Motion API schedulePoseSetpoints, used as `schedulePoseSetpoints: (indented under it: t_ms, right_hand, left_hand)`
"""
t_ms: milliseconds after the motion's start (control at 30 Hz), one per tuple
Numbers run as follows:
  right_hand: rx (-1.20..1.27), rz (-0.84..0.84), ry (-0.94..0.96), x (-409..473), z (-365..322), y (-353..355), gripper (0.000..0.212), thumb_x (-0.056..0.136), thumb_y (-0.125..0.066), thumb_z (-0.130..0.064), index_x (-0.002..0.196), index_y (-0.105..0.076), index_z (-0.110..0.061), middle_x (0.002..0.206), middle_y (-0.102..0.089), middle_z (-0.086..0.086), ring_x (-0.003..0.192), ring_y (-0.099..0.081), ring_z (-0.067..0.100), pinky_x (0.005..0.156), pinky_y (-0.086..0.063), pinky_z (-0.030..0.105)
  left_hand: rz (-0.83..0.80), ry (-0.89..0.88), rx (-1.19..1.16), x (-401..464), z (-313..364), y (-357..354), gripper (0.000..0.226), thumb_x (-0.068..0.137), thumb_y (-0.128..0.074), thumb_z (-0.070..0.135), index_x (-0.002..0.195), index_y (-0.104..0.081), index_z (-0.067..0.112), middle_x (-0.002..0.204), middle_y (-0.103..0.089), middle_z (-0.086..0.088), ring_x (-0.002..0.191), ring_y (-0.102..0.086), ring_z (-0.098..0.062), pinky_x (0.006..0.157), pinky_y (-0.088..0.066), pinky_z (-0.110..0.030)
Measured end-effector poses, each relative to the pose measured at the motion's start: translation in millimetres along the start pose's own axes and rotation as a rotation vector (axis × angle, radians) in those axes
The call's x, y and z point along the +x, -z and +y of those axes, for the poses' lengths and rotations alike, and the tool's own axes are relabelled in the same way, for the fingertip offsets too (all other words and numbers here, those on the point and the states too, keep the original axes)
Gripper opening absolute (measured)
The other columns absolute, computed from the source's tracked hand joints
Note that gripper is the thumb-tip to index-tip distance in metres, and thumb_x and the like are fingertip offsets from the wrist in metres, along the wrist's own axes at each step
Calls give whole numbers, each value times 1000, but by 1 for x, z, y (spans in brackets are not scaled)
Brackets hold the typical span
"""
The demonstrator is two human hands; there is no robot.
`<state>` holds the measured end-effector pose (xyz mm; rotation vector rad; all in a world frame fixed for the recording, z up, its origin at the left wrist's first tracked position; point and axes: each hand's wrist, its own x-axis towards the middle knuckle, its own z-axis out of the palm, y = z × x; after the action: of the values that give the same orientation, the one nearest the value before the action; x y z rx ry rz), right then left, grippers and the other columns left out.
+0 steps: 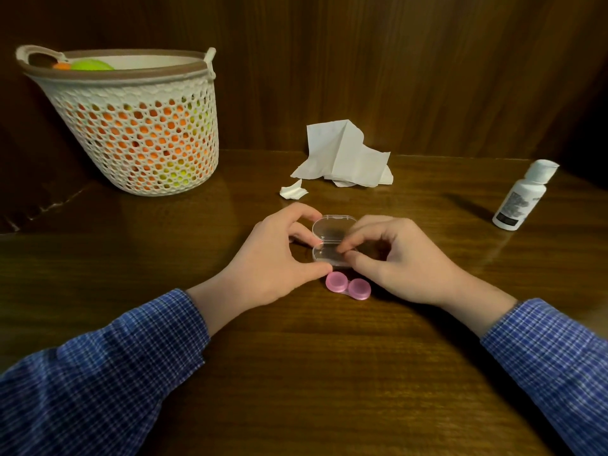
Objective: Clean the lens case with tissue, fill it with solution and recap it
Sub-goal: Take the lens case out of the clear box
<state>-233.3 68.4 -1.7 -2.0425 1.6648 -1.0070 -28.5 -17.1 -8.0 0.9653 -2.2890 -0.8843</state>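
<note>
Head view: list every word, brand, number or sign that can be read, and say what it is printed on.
None can be read.
White solution bottle: its label carries print and a dark block, too small and blurred to read.
Clear plastic box, pink lens case, tissue and basket: no print visible.

Dim, warm light from above, with wide-angle bending at the frame edges.
Soft glare is seen on the wooden table (pixel 329 373) at centre right; corners are darkened, short shadows are cast beneath the hands, and focus is held sharp centrally.
</note>
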Motion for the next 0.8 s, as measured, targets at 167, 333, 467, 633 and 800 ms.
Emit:
schedulePoseSetpoints:
  t_ms: [167,333,467,633,800]
  right_hand:
    - [-140,-105,67,-1,-3,2,13,89,-73,-22,99,-82,-26,102,-71,-20,99,-66,-4,90,-54,17]
    - [-135,-101,47,2,-1,9,12,89,-75,-19,98,-82,-23,101,-75,-15,96,-68,0,88,-57,25]
    - [-70,-109,53,2,-1,8,12,90,-75,-18,97,-82,-22,100,-75,-13,96,-70,4,87,-58,25]
    - [-121,-128,73,3,-3,4,13,90,-75,-17,97,-82,-25,101,-73,-14,96,-68,0,87,-57,24]
    - [-220,-122,94,3,-3,4,15,91,-73,-23,102,-82,-26,104,-72,-16,96,-67,-1,86,-59,26]
  left_hand:
    - [14,10,9,0,1,0,71,71,-90,34,132,-53,36,108,-73,17,110,-65,-1,107,-50,-40]
    - [17,19,16,1,3,0,70,72,-90,37,131,-54,36,109,-72,19,109,-65,1,105,-52,-36]
    - [13,24,10,0,3,0,69,72,-89,36,131,-53,37,108,-71,19,109,-65,2,105,-52,-37]
    - [15,25,4,1,6,-3,72,72,-89,39,133,-52,34,105,-72,17,110,-64,-2,107,-49,-42]
    - [24,56,1,4,5,-3,80,71,-90,39,137,-46,33,105,-72,17,109,-64,-2,105,-51,-37]
